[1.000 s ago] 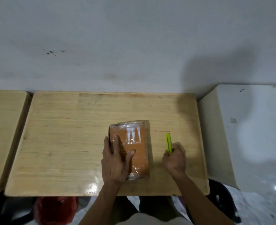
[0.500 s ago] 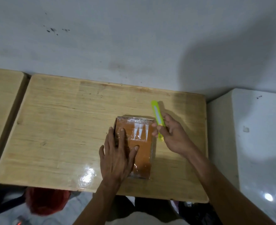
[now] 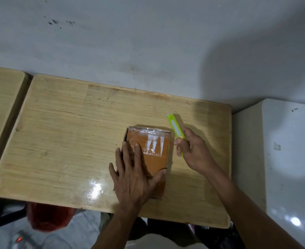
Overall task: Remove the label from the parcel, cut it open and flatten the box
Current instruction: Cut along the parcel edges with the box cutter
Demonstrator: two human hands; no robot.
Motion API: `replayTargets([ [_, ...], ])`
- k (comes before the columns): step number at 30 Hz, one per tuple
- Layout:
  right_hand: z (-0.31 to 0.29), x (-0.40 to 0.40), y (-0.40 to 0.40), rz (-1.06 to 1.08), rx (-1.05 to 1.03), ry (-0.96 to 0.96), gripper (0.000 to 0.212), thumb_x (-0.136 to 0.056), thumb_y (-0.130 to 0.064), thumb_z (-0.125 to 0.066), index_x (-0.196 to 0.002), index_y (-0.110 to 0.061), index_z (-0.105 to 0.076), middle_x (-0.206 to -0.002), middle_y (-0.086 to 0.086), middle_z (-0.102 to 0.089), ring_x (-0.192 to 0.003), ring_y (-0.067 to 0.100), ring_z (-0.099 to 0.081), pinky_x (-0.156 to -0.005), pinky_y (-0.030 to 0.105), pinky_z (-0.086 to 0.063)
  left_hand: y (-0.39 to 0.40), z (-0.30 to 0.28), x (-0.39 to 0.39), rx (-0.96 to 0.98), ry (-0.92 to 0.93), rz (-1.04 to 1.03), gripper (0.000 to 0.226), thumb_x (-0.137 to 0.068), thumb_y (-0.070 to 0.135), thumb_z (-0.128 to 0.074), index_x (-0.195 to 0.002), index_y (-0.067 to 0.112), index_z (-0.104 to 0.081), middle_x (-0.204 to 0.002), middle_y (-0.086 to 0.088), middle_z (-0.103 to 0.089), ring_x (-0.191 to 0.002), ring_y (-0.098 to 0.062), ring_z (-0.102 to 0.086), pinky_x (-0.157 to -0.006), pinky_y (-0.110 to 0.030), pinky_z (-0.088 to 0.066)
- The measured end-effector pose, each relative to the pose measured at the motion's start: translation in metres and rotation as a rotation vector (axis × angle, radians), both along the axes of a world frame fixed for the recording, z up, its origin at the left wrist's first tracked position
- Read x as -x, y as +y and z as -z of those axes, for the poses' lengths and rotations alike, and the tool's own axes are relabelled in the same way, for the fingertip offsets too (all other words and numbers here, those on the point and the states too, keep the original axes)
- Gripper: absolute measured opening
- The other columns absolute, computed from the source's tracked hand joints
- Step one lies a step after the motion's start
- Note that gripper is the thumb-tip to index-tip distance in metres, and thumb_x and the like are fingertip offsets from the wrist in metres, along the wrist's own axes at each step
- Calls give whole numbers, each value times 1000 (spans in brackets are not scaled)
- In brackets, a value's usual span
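A small brown cardboard parcel (image 3: 155, 159) wrapped in clear tape lies flat on the wooden table (image 3: 67, 141), right of centre. White label scraps (image 3: 155, 143) sit under the tape near its far end. My left hand (image 3: 132, 177) lies flat on the parcel's near half, fingers spread, pressing it down. My right hand (image 3: 193, 151) is just right of the parcel and grips a lime-green utility knife (image 3: 176, 128), whose tip points away and to the left, above the table beside the parcel's far right corner. No extended blade is visible.
A second wooden table (image 3: 1, 105) adjoins on the left. A white block-like surface (image 3: 290, 159) stands to the right. The wall (image 3: 148, 42) runs behind the tables. A red object (image 3: 49, 218) sits on the floor under the near edge.
My right hand picked the green knife up off the table and carried it up alongside the parcel's far right corner. My left hand stayed pressed on the parcel. The camera shifted.
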State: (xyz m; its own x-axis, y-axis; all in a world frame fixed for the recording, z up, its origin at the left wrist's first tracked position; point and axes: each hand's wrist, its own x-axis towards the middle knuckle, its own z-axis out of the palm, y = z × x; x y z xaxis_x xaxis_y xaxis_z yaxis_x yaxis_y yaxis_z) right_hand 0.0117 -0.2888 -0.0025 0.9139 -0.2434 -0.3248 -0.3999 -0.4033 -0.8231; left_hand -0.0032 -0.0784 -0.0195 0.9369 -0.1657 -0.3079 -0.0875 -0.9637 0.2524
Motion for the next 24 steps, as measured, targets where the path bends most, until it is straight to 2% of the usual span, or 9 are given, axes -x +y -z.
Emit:
replayTargets([
  [3, -7, -1, -2, -98, 30, 16, 32, -100, -14, -48, -131, -21, -52, -70, -16, -64, -61, 9, -61, -62, 24, -49, -1, 1, 0, 9, 11, -4, 122, -64, 100, -33, -160, 28, -11, -169, -7, 3, -155, -30, 0, -118, -61, -17],
  [5, -15, -7, -3, -176, 18, 44, 40, -101, -18, -48, -139, -28, -46, -84, -13, -66, -71, 13, -63, -69, 32, -55, -1, 1, -1, 14, 13, -9, 123, -63, 101, -34, -160, 28, -10, -169, -7, 3, -155, -30, 1, -118, -61, -16],
  [6, -18, -11, -3, -223, 21, 50, 43, -101, -17, -48, -142, -30, -43, -93, -12, -68, -74, 9, -64, -70, 32, -55, -1, 1, 0, 13, 15, -9, 123, -63, 100, -34, -159, 28, -11, -169, -7, 3, -155, -30, 0, -118, -61, -17],
  [10, -22, -26, -4, -375, 98, -14, 49, -101, -7, -44, -146, -25, -42, -115, -8, -62, -84, -25, -55, -73, 3, -43, -1, 2, 0, 23, 19, -10, 122, -64, 100, -33, -160, 28, -8, -169, -6, 6, -155, -30, 3, -118, -61, -16],
  [12, -23, -34, -5, -433, 144, -37, 49, -101, -5, -45, -146, -25, -42, -119, -6, -60, -91, -18, -53, -72, -3, -38, -2, 1, 0, 24, 23, -14, 123, -64, 100, -33, -160, 28, -7, -168, -5, 7, -155, -29, 5, -119, -61, -15],
  [15, -27, -48, -6, -512, 219, -68, 48, -102, -11, -47, -146, -29, -43, -117, -1, -64, -90, -2, -54, -70, 5, -40, -2, 1, 0, 19, 26, -19, 123, -64, 101, -32, -160, 29, -7, -168, -5, 8, -155, -27, 7, -119, -60, -14],
  [18, -26, -58, -4, -583, 289, -67, 43, -103, -18, -45, -144, -31, -44, -113, 3, -66, -94, 15, -60, -77, 34, -52, -2, 1, 0, 22, 25, -19, 123, -64, 101, -32, -160, 28, -6, -168, -5, 8, -155, -27, 7, -119, -60, -14],
  [19, -26, -59, -3, -600, 315, -66, 42, -102, -19, -46, -142, -32, -45, -114, 3, -67, -96, 18, -61, -79, 38, -53, -3, 1, 1, 23, 23, -16, 123, -64, 101, -32, -160, 28, -7, -168, -5, 7, -155, -27, 6, -119, -60, -14],
  [24, -24, -70, 7, -661, 421, -63, 39, -101, -24, -49, -139, -32, -49, -105, 1, -69, -89, 18, -63, -74, 38, -55, -3, 1, 0, 25, 14, -21, 123, -64, 101, -31, -160, 26, -12, -169, -7, 3, -155, -29, 2, -118, -60, -17],
])
